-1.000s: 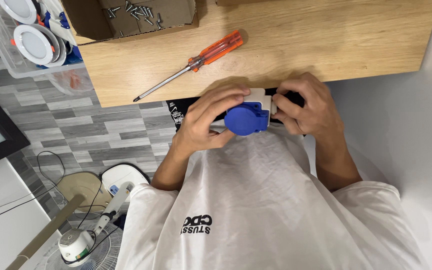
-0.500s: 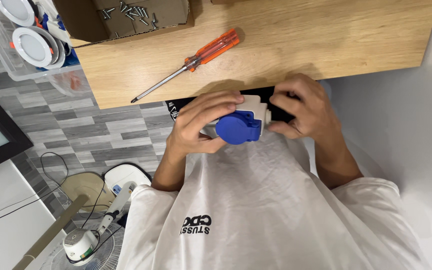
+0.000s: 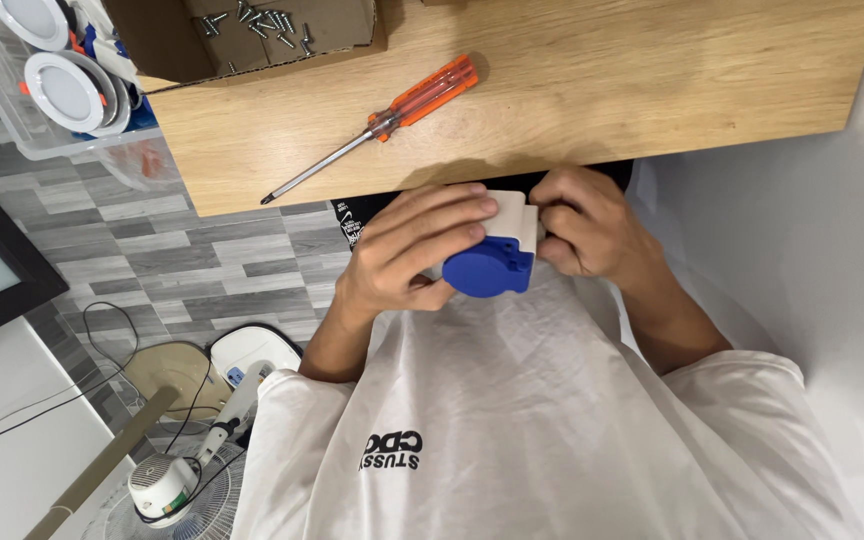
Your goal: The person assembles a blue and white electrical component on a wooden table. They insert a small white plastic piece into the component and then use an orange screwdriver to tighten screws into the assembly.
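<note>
Both hands, left (image 3: 407,255) and right (image 3: 592,230), grip closed on blue-white socket (image 3: 497,250) just off table edge (image 3: 452,175); screwdriver (image 3: 377,125) apart.

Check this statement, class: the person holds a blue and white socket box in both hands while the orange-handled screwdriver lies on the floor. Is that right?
Not quite. The head view shows the orange-handled screwdriver lying on the wooden table, not the floor. The blue and white socket box is indeed held by the left hand and right hand.

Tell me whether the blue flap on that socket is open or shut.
Shut: the blue flap lies flush over the white socket box, held between the left hand and right hand.
</note>
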